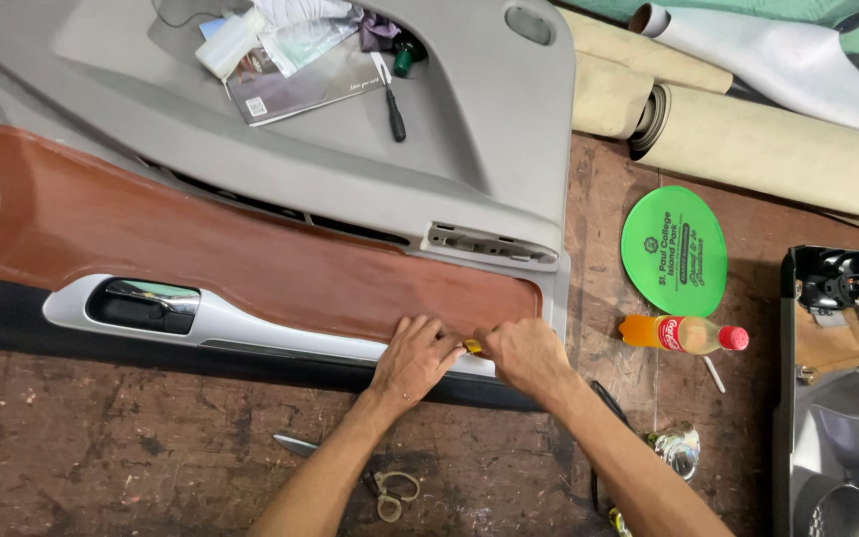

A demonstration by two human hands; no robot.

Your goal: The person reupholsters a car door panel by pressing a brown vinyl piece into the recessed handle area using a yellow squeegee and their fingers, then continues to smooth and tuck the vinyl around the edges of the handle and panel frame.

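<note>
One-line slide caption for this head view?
Both hands, left hand and right hand, press a yellow-handled tool along the brown leather insert of a grey car door panel.

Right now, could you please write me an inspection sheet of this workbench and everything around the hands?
Surface: worn, stained wooden bench.
Job's things: grey car door panel with brown leather insert and chrome handle; small yellow tool at the insert's lower edge.
Clutter: screwdriver, booklet, orange drink bottle, green oval disc, scissors.
Grippers: left hand presses the insert's edge; right hand grips the yellow tool.
Cables: black cord under the right forearm.
Surroundings: beige fabric rolls; another trim part at right.
</note>
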